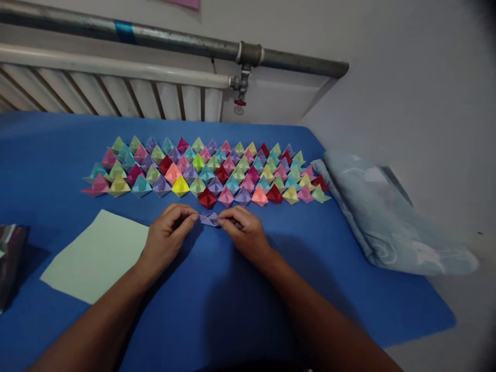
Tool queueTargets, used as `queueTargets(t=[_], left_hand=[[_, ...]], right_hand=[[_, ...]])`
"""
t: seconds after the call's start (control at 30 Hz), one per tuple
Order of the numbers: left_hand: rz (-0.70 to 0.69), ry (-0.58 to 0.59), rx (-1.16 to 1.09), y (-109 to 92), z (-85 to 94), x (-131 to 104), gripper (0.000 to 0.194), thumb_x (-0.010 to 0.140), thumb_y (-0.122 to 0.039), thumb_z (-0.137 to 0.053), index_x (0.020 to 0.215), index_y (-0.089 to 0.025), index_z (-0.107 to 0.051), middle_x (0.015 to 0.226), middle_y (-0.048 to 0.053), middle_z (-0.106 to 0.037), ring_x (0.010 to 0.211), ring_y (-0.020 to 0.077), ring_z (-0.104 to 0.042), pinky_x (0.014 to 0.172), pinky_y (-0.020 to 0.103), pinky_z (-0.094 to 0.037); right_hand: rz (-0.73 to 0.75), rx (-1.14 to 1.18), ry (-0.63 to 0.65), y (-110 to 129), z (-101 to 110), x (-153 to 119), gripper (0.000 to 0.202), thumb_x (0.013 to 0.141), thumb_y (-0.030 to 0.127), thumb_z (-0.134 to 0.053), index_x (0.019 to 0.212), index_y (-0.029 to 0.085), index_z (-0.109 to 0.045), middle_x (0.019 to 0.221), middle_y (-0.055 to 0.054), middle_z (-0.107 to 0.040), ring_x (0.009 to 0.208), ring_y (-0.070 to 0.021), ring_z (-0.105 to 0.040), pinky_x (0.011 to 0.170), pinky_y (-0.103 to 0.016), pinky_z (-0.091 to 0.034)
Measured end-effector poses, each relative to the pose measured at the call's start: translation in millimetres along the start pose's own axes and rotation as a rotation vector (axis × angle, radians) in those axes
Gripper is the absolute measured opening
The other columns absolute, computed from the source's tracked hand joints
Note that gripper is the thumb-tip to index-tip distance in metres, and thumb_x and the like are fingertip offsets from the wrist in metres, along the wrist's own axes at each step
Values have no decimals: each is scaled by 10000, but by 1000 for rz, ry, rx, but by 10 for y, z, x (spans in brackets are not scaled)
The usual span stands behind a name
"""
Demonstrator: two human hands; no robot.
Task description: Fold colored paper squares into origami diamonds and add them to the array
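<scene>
A small purple folded paper boat (209, 219) is stretched between my two hands, just in front of rows of finished boats. My left hand (170, 227) pinches its left tip between thumb and forefinger. At the other tip, my right hand (245, 227) pinches in the same way. Behind them stand several rows of coloured paper boats, among them a dark red boat (207, 198), a yellow boat (180, 186) and a pink boat (226, 197). A pale green sheet of paper (96, 253) lies flat beside my left forearm.
Everything lies on a blue surface (186, 310). A folded grey-blue patterned cloth (387, 217) rests along the right edge. Behind are a white radiator (116, 93), a metal pipe (174, 39) and a valve with a red handle (240, 103). A dark-sided object (11, 263) sits at the far left.
</scene>
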State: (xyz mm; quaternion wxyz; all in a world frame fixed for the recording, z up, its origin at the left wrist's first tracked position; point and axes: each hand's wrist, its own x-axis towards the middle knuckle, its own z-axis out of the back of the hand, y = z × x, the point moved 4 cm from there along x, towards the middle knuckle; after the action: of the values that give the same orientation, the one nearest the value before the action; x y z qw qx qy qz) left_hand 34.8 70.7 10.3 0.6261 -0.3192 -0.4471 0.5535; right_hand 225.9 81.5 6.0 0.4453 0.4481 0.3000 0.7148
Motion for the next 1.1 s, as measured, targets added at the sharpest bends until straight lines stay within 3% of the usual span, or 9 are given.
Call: queueTargets(t=[0.1, 0.23, 0.6, 0.83, 1.1], left_hand=[[64, 32, -64, -11, -48, -30, 241, 824, -435, -679, 921, -214, -689, 963, 28, -672, 847, 182, -667, 782, 327, -543], [161, 82, -61, -32, -108, -81, 382, 779, -502, -703, 1011, -200, -674, 955, 43, -695, 815, 201, -690, 757, 349, -555], [201, 145, -44, -38, -139, -118, 310, 767, -466, -666, 943, -215, -709, 878, 41, -710, 758, 204, -677, 736, 356, -530], [388, 76, -160, -34, -136, -121, 309, 721, -449, -656, 904, -201, -680, 727, 9, -709, 694, 196, -672, 698, 333, -514], [403, -44, -230, 48, -74, -81, 325, 707, -440, -677, 916, -192, -654, 766, 14, -733, 694, 185, -696, 699, 320, -535]], right_hand=[[80, -43, -13, 75, -7, -27, 134, 898, 139, -596, 852, 206, -703, 807, -18, -690, 782, -136, -644, 744, -249, -514], [158, -130, 62, 170, -68, -75, 155, 928, 145, -566, 920, 214, -704, 883, -35, -702, 858, -146, -658, 799, -255, -525], [139, -193, 74, 213, -86, -98, 162, 938, 163, -537, 900, 206, -689, 860, -35, -686, 826, -145, -649, 771, -240, -510], [104, -221, 82, 236, -91, -108, 167, 928, 175, -510, 852, 212, -654, 796, -21, -666, 745, -140, -621, 715, -236, -477], [38, -210, 58, 238, -53, -90, 148, 873, 152, -495, 795, 223, -598, 764, -13, -654, 679, -141, -590, 672, -247, -462]])
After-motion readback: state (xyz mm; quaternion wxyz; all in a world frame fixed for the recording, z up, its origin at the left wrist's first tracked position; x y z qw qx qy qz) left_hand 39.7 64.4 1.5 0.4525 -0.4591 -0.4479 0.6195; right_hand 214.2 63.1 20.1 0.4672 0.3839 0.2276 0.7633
